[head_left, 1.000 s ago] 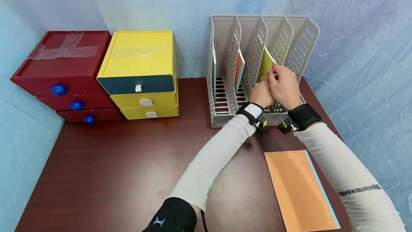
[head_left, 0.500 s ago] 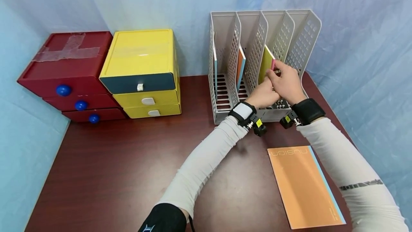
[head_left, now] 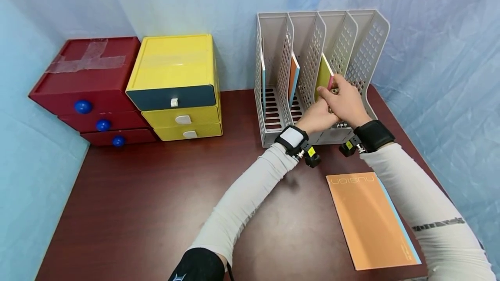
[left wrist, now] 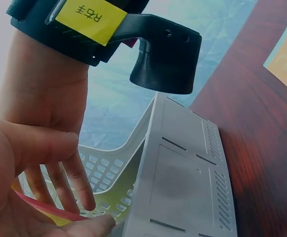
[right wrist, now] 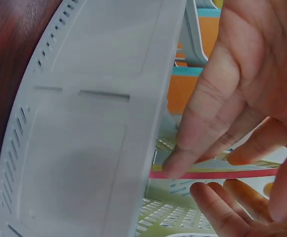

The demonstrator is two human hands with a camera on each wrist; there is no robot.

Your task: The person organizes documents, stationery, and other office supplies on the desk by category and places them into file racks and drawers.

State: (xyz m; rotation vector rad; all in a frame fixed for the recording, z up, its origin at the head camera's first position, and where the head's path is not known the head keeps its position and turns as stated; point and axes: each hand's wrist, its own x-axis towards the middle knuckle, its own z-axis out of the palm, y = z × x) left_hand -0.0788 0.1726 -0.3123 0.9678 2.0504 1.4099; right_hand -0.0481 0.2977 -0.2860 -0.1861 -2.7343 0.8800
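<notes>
A thin yellow notebook with a pink spine (head_left: 324,75) stands upright in the third compartment from the left of the grey file rack (head_left: 287,138). My right hand (head_left: 345,101) grips its front edge, thumb on the left side and fingers on the other. Lower down, my left hand (head_left: 318,116) is at the same notebook, partly covered by the right hand. In the right wrist view, a straight left fingertip lies against the pink spine (right wrist: 217,175). The left wrist view shows the left thumb (left wrist: 49,144) held away from the spine.
An orange notebook (head_left: 371,224) with a blue edge lies flat at the front right. Another orange one (head_left: 293,79) and a blue-edged one (head_left: 263,86) stand in the rack's left compartments. Left of the rack are a yellow drawer unit (head_left: 177,62) and a dark red one (head_left: 93,77).
Both hands stay at the yellow notebook. The left hand has slid slightly down and left along its front edge, and more of the yellow cover shows. The head view has shifted a little.
</notes>
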